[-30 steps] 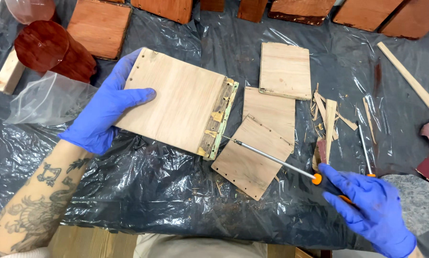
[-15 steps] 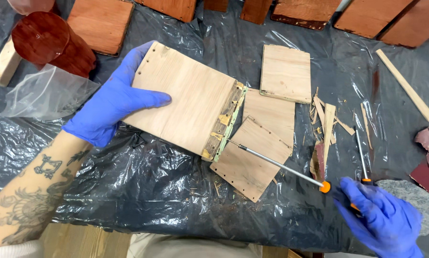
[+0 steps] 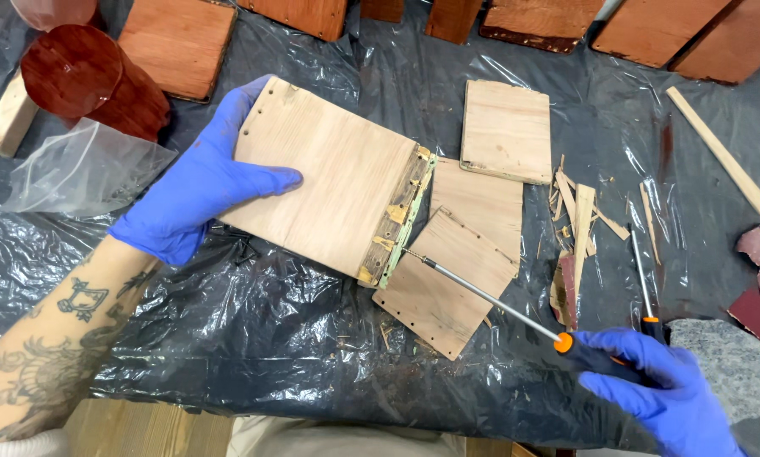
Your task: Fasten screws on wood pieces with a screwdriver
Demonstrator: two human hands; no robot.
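Note:
My left hand (image 3: 198, 182), in a blue glove, grips the left edge of a pale wooden panel (image 3: 329, 182) and holds it tilted on black plastic sheeting (image 3: 227, 338). Along the panel's right edge runs a worn strip with brass hinges (image 3: 397, 220). My right hand (image 3: 659, 393), also gloved in blue, holds a screwdriver (image 3: 490, 296) with an orange and black handle. Its metal tip touches the hinge strip near the panel's lower right corner.
Three smaller pale wood pieces (image 3: 481, 203) lie right of the panel, with splinters (image 3: 579, 220) beside them. A second screwdriver (image 3: 642, 279) lies at the right. Reddish wood boards (image 3: 176, 42) line the far edge, a dark red cylinder (image 3: 92, 80) and clear bag (image 3: 83, 169) at left.
The screwdriver tip has moved from the lower small piece up to the hinge strip. My left hand has shifted the panel slightly. My right hand has slid right and lower.

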